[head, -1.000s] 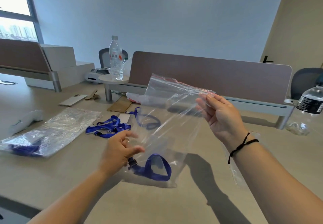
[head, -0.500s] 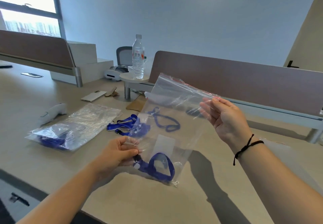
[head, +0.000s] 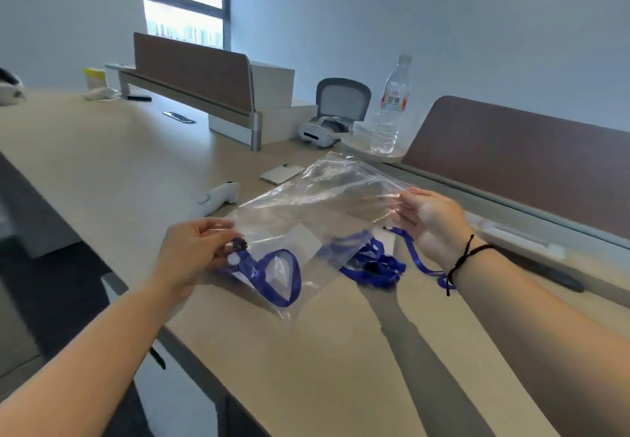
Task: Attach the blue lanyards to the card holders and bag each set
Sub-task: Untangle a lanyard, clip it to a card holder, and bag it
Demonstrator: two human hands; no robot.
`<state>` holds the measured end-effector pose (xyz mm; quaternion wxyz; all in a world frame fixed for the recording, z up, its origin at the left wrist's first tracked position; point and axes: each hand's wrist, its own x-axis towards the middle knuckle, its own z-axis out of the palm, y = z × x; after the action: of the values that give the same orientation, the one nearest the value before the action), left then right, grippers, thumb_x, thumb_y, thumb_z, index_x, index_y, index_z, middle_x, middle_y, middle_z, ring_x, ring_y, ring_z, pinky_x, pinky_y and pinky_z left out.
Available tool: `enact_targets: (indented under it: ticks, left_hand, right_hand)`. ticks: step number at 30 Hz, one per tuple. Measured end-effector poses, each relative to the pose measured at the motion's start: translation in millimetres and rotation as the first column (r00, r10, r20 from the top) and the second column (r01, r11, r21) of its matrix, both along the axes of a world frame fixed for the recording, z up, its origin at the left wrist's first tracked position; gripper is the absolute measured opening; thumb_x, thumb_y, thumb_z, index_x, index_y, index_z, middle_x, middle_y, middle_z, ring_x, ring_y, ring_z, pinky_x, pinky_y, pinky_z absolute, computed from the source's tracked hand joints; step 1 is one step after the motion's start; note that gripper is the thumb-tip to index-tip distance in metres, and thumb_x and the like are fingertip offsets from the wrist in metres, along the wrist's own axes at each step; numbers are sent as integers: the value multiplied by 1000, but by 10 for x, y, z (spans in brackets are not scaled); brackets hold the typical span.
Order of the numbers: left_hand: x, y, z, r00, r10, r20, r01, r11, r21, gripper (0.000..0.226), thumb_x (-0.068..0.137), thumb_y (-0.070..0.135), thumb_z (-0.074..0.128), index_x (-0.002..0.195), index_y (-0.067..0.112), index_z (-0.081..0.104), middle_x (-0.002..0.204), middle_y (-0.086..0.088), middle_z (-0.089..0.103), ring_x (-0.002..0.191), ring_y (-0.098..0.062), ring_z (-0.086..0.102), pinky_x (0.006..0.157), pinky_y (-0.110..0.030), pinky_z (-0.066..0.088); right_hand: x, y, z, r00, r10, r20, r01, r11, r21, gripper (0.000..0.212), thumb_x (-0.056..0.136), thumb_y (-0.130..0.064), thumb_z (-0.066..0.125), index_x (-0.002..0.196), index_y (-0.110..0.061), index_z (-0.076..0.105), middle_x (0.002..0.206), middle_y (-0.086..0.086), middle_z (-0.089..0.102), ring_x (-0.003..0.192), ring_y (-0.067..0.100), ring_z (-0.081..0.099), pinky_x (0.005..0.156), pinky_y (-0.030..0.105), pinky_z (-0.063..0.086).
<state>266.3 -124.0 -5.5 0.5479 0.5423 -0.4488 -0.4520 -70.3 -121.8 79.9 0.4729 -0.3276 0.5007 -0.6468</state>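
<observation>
Lanyard (head: pixel 272 274) already inside clear zip bag (head: pixel 317 218), long axis running 7 to 1 o'clock. Left hand (head: pixel 194 252) pinching the 7 o'clock corner, nearest the lanyard; right hand (head: pixel 433 221) gripping the 1 o'clock mouth.

I have one view only, from the camera on the head, so nothing is shared with a second view. It looks forward and down across the table (head: pixel 102 170), angled a little to the left along its length. Both forearms enter from the bottom edge, and the left hand (head: pixel 191 252) and right hand (head: pixel 433 221) sit close, near mid-frame. The wide lens bends the far dividers (head: pixel 194 68) and wall.
</observation>
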Motion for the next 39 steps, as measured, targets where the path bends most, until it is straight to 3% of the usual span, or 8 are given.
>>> enact_targets:
  ticks: [9,12,16,18,21,26,32,39]
  left_hand:
    - [543,-512,-22,975,175,136,-179,984,16,22,90,8,72,111,6,65,87,-15,74,60,-20,73,56,-29,60]
    - [524,-500,-70,757,291,586,-236,957,-170,40,90,28,72,126,17,61,115,-4,70,103,-25,67,85,-33,51]
    - [135,-308,4,545,252,800,56,941,-335,42,95,46,59,135,34,57,147,10,52,137,-16,43,109,-33,34]
    - [-11,-341,-86,378,99,920,211,959,-190,47,98,54,46,142,38,49,160,12,35,149,-16,27,122,-37,21]
    - [-39,-385,-273,240,-110,964,243,969,50,53,99,59,32,149,41,35,165,14,22,154,-16,12,126,-42,7]
    - [-5,-371,-390,225,-114,968,261,964,53,58,99,63,28,152,42,29,166,16,20,155,-13,8,126,-41,3]
    - [70,-353,-421,232,-174,957,299,949,100,68,94,71,29,155,44,21,167,17,10,155,-12,-3,126,-39,-3]
    - [55,-348,-404,178,-199,964,297,944,140,85,84,84,31,156,42,16,168,14,7,155,-14,-5,126,-42,-4]
  right_hand:
    - [648,-1149,-422,999,-16,-36,21,991,134,19,97,3,55,116,-1,59,99,17,71,80,28,71,62,36,62]
    - [781,-1307,-629,997,-45,-68,58,974,219,19,97,4,54,115,1,61,97,19,69,72,26,69,70,36,63]
    - [860,-1428,-828,987,-31,-155,78,948,308,25,97,-9,53,120,-8,64,88,11,65,69,20,63,60,28,55]
    - [892,-1403,-839,843,24,-537,135,958,254,42,95,-16,61,135,-4,54,111,7,61,92,21,61,81,34,55]
    - [1096,-1106,-789,409,-10,-912,19,1000,-3,58,94,-24,62,147,-14,41,149,6,39,133,23,41,107,29,34]
    - [1452,-728,-1087,-90,366,-926,-327,868,375,63,100,-58,39,156,-35,23,167,-7,12,153,18,12,125,48,10]
    - [1372,-692,-1253,-187,397,-899,-316,842,438,59,103,-60,17,157,-41,5,168,-12,0,154,13,-2,124,46,-2]
    - [1389,-706,-1222,-215,411,-886,-304,834,460,60,103,-60,18,158,-40,4,168,-11,-1,154,15,-4,123,52,-5]
